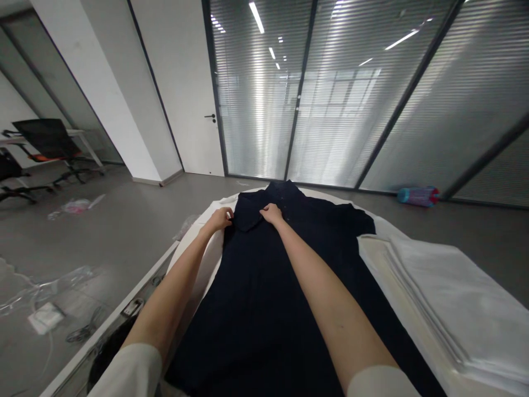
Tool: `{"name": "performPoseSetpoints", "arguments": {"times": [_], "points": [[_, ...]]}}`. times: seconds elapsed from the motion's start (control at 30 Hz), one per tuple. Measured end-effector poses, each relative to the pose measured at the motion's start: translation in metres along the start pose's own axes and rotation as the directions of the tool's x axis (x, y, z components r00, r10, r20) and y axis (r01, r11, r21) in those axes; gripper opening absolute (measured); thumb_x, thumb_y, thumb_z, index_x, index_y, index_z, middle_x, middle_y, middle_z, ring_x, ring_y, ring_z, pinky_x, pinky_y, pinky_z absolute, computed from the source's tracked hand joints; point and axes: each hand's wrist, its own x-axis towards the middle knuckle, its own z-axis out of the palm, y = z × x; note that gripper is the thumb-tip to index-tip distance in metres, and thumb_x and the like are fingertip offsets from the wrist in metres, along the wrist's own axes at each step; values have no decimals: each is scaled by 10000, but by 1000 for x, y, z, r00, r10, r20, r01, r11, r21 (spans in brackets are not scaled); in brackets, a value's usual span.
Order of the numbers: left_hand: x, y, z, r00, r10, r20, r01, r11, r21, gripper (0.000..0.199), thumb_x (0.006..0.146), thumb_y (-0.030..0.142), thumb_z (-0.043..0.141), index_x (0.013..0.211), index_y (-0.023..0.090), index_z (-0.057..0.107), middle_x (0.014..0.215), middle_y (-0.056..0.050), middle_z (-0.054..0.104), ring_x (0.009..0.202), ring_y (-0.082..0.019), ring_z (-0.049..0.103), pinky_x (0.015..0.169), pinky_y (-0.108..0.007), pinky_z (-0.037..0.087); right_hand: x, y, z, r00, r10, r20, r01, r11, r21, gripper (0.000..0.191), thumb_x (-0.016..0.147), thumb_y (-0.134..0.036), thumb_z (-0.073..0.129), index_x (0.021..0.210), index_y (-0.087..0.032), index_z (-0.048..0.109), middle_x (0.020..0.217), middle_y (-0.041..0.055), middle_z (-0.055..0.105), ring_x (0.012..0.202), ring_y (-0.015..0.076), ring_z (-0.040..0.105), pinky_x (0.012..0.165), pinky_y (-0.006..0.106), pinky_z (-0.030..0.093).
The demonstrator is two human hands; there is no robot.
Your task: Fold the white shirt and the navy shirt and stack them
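Note:
A dark navy short-sleeved shirt [260,298] lies spread on a white-covered surface, its collar [285,190] at the far end. The left-side sleeve [248,218] is folded inward over the upper part of the shirt. At that sleeve's outer edge, my left hand [222,219] has its fingers closed on the fabric. My right hand [271,213] pinches the sleeve's inner end, close to the button placket. Over on the right, the other sleeve [361,218] lies stretched outward, touched by neither hand.
Folded white cloth [467,298] is stacked on the right of the surface. Plastic wrap [66,278], a white box-like item [46,318] and cables [85,331] lie on the left floor. An office chair [45,143] stands farther back. A blue-red bundle [418,196] rests by the glass wall.

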Motion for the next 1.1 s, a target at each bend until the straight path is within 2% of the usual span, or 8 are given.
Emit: {"name": "performPoseSetpoints", "arguments": {"times": [0.2,0.37,0.47,0.57,0.73,0.83,1.0,1.1], "points": [[-3,6,-1,999,-17,36,15,998,66,200,639,158,733,839,171,738,785,-32,722,762,-204,668,688,-252,482,-12,20,-10,998,3,-67,0,999,45,249,822,-282,697,1060,-234,640,1043,55,705,1009,223,666,867,334,500],[-2,11,-13,992,2,127,-7,999,34,253,707,428,761,796,191,766,713,-13,719,673,-172,661,611,-223,459,-28,26,-6,994,-56,-97,63,996,70,352,878,-389,647,1198,-259,582,1037,45,698,1023,241,660,886,357,486],[4,17,-20,999,34,-14,-34,999,-7,319,848,452,619,791,175,767,672,-44,702,661,-187,658,640,-259,468,-33,27,-5,987,-101,-122,113,988,100,398,906,-345,593,1292,-271,531,1035,41,700,1024,245,661,889,366,485],[9,25,-16,989,103,-103,-106,994,-34,213,811,345,660,873,174,770,806,-66,736,746,-207,673,700,-287,494,-33,28,-6,983,-125,-135,144,979,143,424,909,-306,586,1325,-286,509,1066,35,698,1023,240,662,890,369,489],[8,30,0,959,235,157,-217,969,-121,135,631,288,801,729,201,766,721,-13,720,691,-179,666,663,-251,510,-31,27,-8,988,-79,-136,103,979,174,362,897,-273,619,1254,-296,564,1056,32,691,1044,237,649,922,381,482],[7,25,2,937,267,225,-232,958,-170,181,615,318,808,742,195,769,684,-10,695,679,-181,647,642,-257,495,-28,23,-8,986,-67,-154,105,961,255,317,887,-259,621,1201,-269,582,980,23,670,1001,220,648,929,383,498],[8,18,2,949,235,212,-214,970,-120,348,620,355,802,914,170,770,740,-18,658,699,-179,622,651,-270,480,-26,15,-5,994,-105,22,70,796,601,595,835,-240,645,1376,-284,402,924,-29,588,764,148,655,695,331,615],[6,16,5,962,206,181,-196,978,-70,507,610,386,820,1061,166,745,798,-23,636,724,-180,615,677,-277,493,-26,13,-2,993,-87,76,20,779,626,730,778,-87,620,1415,-320,351,928,-52,563,626,95,640,609,294,631]]}}
